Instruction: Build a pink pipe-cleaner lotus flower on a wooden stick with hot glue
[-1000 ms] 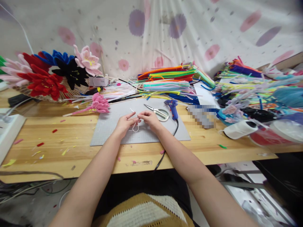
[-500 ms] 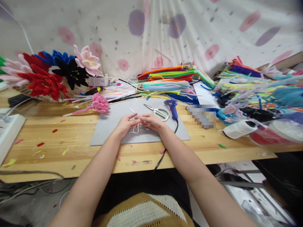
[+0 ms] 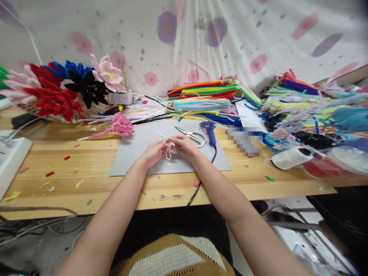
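A thin white pipe cleaner [image 3: 168, 154], bent into a loop, hangs between my two hands over the grey mat [image 3: 126, 161]. My left hand [image 3: 155, 152] is closed on it, fingertips bunched near its upper end. From the other side my right hand [image 3: 184, 145] pinches the same piece, and the fingertips of both hands meet there. Just behind my right hand lie the scissors [image 3: 195, 138] with pale handles. A blue glue gun [image 3: 210, 132] rests to their right. Small white bits [image 3: 160, 133] lie on the mat beyond my left hand.
A pink pipe-cleaner flower [image 3: 122, 125] lies left of the mat. More fuzzy flowers [image 3: 59, 99] stand at the back left. Bundles of coloured pipe cleaners [image 3: 204, 92] line the back. A white power strip [image 3: 14, 161] sits at the left, a white spool [image 3: 291, 157] at the right.
The fingers of both hands have shifted on the white pipe cleaner; the left fingers have curled in. Its loop now hangs slightly higher and further right.
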Demonstrator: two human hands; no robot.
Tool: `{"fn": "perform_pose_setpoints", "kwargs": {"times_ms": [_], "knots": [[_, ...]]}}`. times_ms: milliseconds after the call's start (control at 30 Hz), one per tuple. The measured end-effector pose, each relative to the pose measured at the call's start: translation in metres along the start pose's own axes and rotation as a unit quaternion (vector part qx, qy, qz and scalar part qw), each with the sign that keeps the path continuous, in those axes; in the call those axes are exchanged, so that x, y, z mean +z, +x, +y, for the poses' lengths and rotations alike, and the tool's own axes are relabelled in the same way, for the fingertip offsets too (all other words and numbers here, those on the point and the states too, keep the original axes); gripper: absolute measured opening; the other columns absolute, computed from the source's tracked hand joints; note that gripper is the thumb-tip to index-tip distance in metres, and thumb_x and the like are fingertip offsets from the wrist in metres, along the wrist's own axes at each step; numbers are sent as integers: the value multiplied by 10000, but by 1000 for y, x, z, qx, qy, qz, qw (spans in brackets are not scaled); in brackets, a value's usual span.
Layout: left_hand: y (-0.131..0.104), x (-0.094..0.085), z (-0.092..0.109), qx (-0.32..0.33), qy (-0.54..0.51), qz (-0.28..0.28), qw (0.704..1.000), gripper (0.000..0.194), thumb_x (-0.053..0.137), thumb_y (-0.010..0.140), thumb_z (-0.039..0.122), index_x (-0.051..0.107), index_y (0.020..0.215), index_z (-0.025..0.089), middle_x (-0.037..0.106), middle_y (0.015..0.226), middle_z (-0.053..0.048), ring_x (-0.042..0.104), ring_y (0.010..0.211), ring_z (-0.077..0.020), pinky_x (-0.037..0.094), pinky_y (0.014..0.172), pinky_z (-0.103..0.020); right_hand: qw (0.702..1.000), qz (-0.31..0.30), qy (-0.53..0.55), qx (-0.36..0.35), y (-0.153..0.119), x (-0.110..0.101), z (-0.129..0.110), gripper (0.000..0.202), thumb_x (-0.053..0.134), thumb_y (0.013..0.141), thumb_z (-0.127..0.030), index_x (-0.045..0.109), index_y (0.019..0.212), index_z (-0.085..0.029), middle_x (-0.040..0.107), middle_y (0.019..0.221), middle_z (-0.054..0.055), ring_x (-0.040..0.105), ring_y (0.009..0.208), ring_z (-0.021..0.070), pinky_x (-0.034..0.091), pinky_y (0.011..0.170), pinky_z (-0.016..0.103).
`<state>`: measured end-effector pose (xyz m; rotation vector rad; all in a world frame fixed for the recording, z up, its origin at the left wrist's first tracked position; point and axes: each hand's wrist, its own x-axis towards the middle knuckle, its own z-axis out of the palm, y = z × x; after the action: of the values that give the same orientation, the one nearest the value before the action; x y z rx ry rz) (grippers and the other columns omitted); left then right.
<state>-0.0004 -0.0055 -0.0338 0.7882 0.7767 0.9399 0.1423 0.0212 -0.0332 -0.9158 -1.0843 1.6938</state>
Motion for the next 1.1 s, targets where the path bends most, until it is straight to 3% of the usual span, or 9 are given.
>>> {"fn": "perform_pose_setpoints", "kwargs": {"times_ms": [133, 267, 500, 633, 733, 800, 900, 1000, 1100], "knots": [[1, -1, -2, 11, 29, -4, 1000, 210, 559, 772, 307, 598, 811, 104, 490, 587, 13, 327, 392, -12, 306, 409, -157, 999, -2, -27, -30, 2, -1, 2, 257, 714, 539, -323, 623, 653, -112, 531, 490, -40, 232, 375, 4, 88, 405, 219], [-2, 1, -1, 31, 96, 8, 995, 295, 582, 741, 380, 613, 795, 91, 281, 515, 70, 199, 387, -11, 122, 365, -162, 998, 20, -33, -40, 2, -1, 3, 279, 707, 538, -349, 621, 675, -121, 447, 432, -73, 199, 384, 15, 79, 424, 233], [0, 2, -6, 85, 207, 50, 973, 267, 551, 744, 395, 586, 729, 131, 242, 476, 76, 200, 396, -40, 126, 391, -193, 997, 53, -49, -39, 2, 6, 8, 302, 683, 549, -388, 606, 689, -131, 398, 436, -85, 202, 398, 25, 115, 428, 227], [2, -2, -7, 113, 227, 82, 964, 238, 547, 746, 368, 581, 700, 137, 252, 469, 72, 207, 406, -44, 138, 399, -187, 985, 59, -140, -78, 5, 0, 2, 346, 637, 607, -422, 622, 806, -139, 464, 537, -53, 298, 455, 48, 224, 455, 217], [1, -5, -3, 108, 202, 106, 968, 216, 547, 749, 335, 573, 672, 135, 256, 460, 70, 205, 395, -41, 129, 393, -180, 928, 138, -311, -150, 6, -22, -11, 364, 572, 697, -384, 596, 985, -164, 517, 646, -16, 427, 577, 95, 351, 585, 242], [0, -6, 0, 102, 179, 117, 972, 204, 549, 753, 309, 575, 657, 131, 260, 455, 68, 204, 384, -37, 128, 384, -174, 840, 212, -473, -160, 4, -40, -19, 326, 556, 720, -317, 590, 1005, -163, 567, 799, 42, 497, 751, 148, 379, 725, 283], [-1, -6, 4, 95, 146, 125, 977, 191, 564, 755, 275, 582, 645, 120, 269, 461, 64, 213, 374, -26, 135, 368, -153, 727, 228, -644, -73, 0, -59, -25, 329, 550, 715, -250, 597, 1015, -122, 563, 997, 135, 496, 968, 235, 354, 852, 334], [-2, -9, 9, 77, 80, 115, 987, 181, 552, 771, 237, 561, 642, 111, 266, 467, 67, 209, 361, -15, 137, 346, -126, 689, 203, -696, -5, -2, -65, -25, 366, 537, 730, -246, 584, 1055, -84, 556, 1047, 187, 513, 995, 263, 358, 862, 340], [-3, -14, 16, 36, -29, 89, 995, 191, 467, 820, 184, 515, 651, 109, 235, 467, 76, 195, 346, -15, 124, 316, -109, 684, 207, -700, 10, -1, -65, -24, 345, 552, 727, -251, 607, 1021, -79, 571, 1034, 205, 534, 979, 274, 373, 835, 344]]}}
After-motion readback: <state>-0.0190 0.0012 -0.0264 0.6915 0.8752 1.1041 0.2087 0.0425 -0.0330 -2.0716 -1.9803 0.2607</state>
